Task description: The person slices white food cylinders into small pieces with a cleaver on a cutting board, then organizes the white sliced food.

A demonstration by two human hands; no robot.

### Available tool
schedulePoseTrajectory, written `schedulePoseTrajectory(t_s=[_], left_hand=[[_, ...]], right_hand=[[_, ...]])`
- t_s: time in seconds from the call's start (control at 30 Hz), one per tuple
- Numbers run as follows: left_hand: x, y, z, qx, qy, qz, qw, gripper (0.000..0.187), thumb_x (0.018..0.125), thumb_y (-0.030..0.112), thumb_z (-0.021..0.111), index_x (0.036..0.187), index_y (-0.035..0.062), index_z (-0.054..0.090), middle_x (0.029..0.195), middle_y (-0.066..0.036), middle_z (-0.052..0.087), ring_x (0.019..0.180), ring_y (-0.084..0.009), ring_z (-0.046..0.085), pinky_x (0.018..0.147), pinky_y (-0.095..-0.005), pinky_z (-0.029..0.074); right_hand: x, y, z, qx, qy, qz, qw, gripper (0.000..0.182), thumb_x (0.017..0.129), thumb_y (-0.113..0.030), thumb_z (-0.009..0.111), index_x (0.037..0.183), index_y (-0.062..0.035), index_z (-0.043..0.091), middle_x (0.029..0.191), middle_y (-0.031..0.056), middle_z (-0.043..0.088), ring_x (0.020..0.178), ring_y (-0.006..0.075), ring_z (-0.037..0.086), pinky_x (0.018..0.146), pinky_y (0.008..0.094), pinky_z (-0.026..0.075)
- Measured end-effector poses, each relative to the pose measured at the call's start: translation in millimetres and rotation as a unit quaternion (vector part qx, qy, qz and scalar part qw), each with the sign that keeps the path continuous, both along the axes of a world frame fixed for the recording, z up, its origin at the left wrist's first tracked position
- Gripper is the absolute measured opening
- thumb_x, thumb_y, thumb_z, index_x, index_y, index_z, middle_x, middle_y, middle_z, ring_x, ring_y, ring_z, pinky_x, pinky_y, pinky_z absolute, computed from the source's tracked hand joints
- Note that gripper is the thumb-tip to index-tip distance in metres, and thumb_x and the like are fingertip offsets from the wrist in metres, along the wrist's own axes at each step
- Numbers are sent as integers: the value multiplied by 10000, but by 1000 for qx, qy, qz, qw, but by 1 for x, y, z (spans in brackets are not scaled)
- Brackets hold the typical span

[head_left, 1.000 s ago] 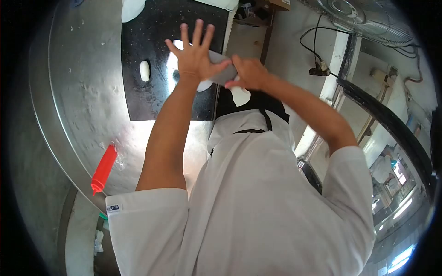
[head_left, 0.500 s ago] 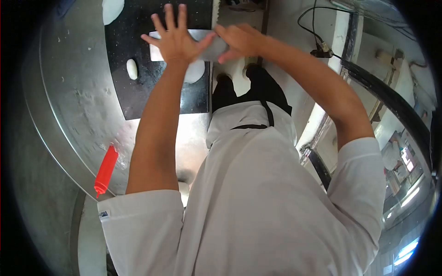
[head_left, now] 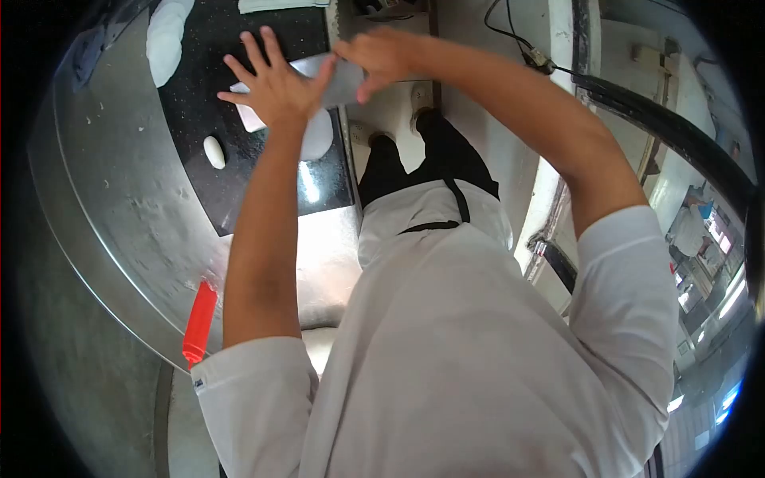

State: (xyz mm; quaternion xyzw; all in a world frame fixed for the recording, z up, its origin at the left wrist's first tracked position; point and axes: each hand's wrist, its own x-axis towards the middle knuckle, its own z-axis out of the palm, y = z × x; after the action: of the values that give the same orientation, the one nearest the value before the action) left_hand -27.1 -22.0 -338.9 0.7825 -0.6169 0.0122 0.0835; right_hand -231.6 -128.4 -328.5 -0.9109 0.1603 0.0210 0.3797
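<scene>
My left hand (head_left: 279, 92) lies with its fingers spread on top of a wide, flat metal blade (head_left: 344, 86), near the blade's middle. At the blade's right end, my right hand (head_left: 378, 60) is closed round it, slightly blurred. A flat white disc (head_left: 317, 137), like dough, lies on the black board (head_left: 239, 187) beside my left wrist, partly hidden by it. Further left on the board sits a small white oval piece (head_left: 213, 152). What lies under the blade is hidden.
White, rounded material (head_left: 166, 46) rests at the board's upper left, and a folded cloth (head_left: 283, 4) at its top edge. A red squeeze bottle (head_left: 200, 323) lies on the metal table (head_left: 147, 203). Cables (head_left: 510, 28) hang at the upper right.
The view has shifted, so the board and bottle sit lower. The blade has turned, its left end now lower than its right, and both hands have moved with it.
</scene>
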Motion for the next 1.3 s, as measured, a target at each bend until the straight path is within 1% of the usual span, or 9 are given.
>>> schedulePoseTrajectory(t_s=[0.17,0.33,0.53,0.87,0.97,1.07,1.17,1.2,1.3], left_hand=[[39,-16,-11,-11,21,-63,998,1208,725,923,559,1653,203,276,1729,-110,195,1571,-482,104,1127,-828,63],[3,24,-1,25,9,-110,994,1118,781,877,557,1653,240,266,1729,-106,188,1567,-461,153,1121,-828,114],[33,-36,-5,-22,-10,-87,996,1171,771,896,552,1647,172,270,1714,-140,220,1574,-429,157,1128,-819,120],[54,1,5,-33,53,-182,981,1069,802,770,649,1651,236,280,1712,-126,236,1569,-429,182,1103,-828,117],[61,-32,5,-116,23,-191,975,988,845,658,683,1639,209,304,1694,-134,272,1545,-421,253,1137,-769,174],[73,-56,18,-29,-41,-134,990,1113,822,770,614,1653,130,241,1727,-199,126,1594,-430,40,1218,-720,47],[84,-27,33,-126,47,-322,937,876,884,446,741,1619,193,338,1661,-138,330,1525,-377,312,1183,-652,250],[82,-11,44,-8,95,-373,923,823,872,239,768,1593,186,376,1612,-131,406,1484,-334,387,1197,-528,313],[71,30,57,133,77,-501,852,880,807,117,804,1578,162,382,1467,-130,546,1347,-324,531,1117,-461,426]], right_hand=[[25,7,9,-40,-31,-19,999,830,658,-434,941,1195,76,565,1022,272,709,1007,434,704,857,488,566],[-11,57,7,85,98,-69,989,867,647,-496,942,1194,59,564,993,260,714,936,465,707,828,487,573],[19,-7,8,-40,11,-54,998,837,720,-531,902,1215,39,539,917,277,690,947,459,704,786,489,570],[18,52,-16,25,44,-85,995,931,720,-679,830,1132,96,518,1015,308,666,1035,439,663,854,521,539],[31,12,5,60,62,-87,992,800,794,-586,824,1147,65,522,994,296,672,986,414,680,812,513,542],[47,-11,-7,-111,-65,-108,986,602,875,-429,809,1116,33,509,827,240,672,705,351,701,629,459,554],[62,-10,32,113,61,-189,974,483,918,-321,779,1133,8,498,724,192,643,482,299,624,484,401,517],[56,0,14,117,5,-195,974,502,923,-326,776,1170,5,491,739,182,643,429,267,585,433,379,485],[29,46,-17,95,-56,-115,987,518,908,-325,793,1213,-13,512,901,200,682,708,298,693,648,428,552]])
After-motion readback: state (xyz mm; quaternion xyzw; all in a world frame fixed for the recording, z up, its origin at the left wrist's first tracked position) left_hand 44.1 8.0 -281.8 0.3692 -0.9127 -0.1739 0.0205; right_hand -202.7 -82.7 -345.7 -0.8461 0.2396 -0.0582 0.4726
